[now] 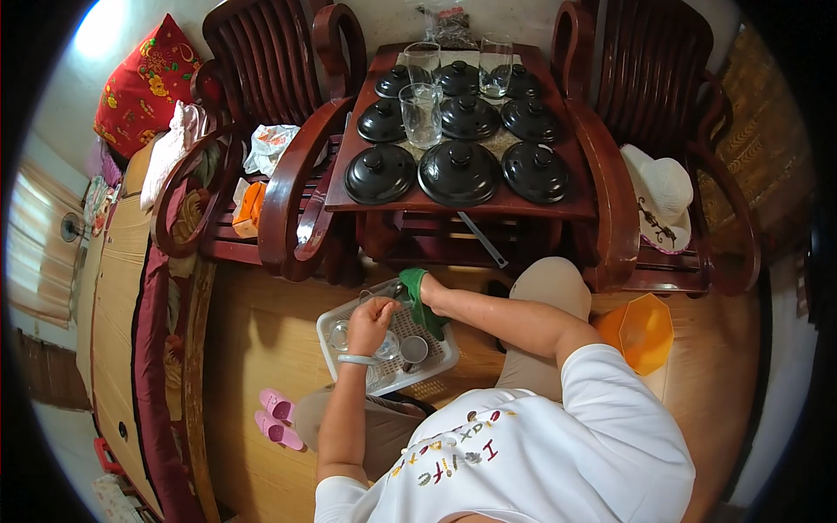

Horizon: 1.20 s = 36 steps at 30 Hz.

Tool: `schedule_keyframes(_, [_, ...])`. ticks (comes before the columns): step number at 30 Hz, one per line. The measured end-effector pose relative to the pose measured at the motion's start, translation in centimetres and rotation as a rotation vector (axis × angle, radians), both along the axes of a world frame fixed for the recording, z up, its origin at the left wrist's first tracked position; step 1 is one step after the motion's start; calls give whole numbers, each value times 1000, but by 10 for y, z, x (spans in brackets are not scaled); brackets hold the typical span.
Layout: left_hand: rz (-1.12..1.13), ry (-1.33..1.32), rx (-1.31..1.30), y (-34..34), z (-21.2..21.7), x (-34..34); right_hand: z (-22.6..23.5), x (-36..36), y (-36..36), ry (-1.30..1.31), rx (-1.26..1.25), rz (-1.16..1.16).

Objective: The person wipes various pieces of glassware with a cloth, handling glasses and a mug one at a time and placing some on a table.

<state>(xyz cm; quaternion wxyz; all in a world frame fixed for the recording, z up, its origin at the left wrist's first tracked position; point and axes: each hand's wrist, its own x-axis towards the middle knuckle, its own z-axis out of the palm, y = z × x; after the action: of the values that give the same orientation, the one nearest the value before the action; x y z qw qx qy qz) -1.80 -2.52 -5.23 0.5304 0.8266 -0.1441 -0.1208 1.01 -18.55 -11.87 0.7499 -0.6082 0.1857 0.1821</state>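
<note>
Over the far right corner of a white basket [442, 361], a green cloth [426, 321] hangs from the right hand [430, 294], which holds it; the fingers there are mostly hidden by the cloth. The left hand [376, 317] is just to the left of the cloth, above the basket, so the two hands are close to each other. This left hand is curled with its back upward, and I cannot tell whether it is clamped on something. Below the hands, inside the basket, there are a metal cup [414, 349] and clear glassware [339, 335], and the cup lies nearer to the body than the cloth

Beyond the basket stands a dark red bench [581, 190] which carries nine black lids [459, 173], in three rows of three, with their knobs upward. Three clear glasses [421, 115] stand upright among the lids. At each side of the bench is a wooden armchair: on the seat of the left armchair [288, 196] is an orange packet [249, 209], and on the right armchair [602, 174] a white hat [668, 187]. On the floor, an orange bin [645, 336] stands to the right of the person, and pink slippers [277, 423] lie to the left
</note>
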Motion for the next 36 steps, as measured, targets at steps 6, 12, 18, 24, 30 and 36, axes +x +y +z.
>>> schedule_keyframes(6, [49, -313, 295, -5, 1, -3, -8, 1, 3, -106, -180, -18])
schedule_keyframes(12, [-28, -123, -89, -4, -16, -3, -8, 10, -7, -29, -12, -51])
schedule_keyframes(18, [121, -62, -163, -6, -20, 2, -4, 6, -2, -73, -103, -54])
schedule_keyframes(24, [62, -145, 101, 2, -12, 3, 2, 4, -2, -62, -108, -26])
schedule_keyframes(30, [55, 64, -274, 0, -11, 0, 10, 3, -2, 18, 22, -55])
schedule_keyframes(36, [246, 31, -99, 5, -23, 8, 15, -10, 7, -575, -347, -57])
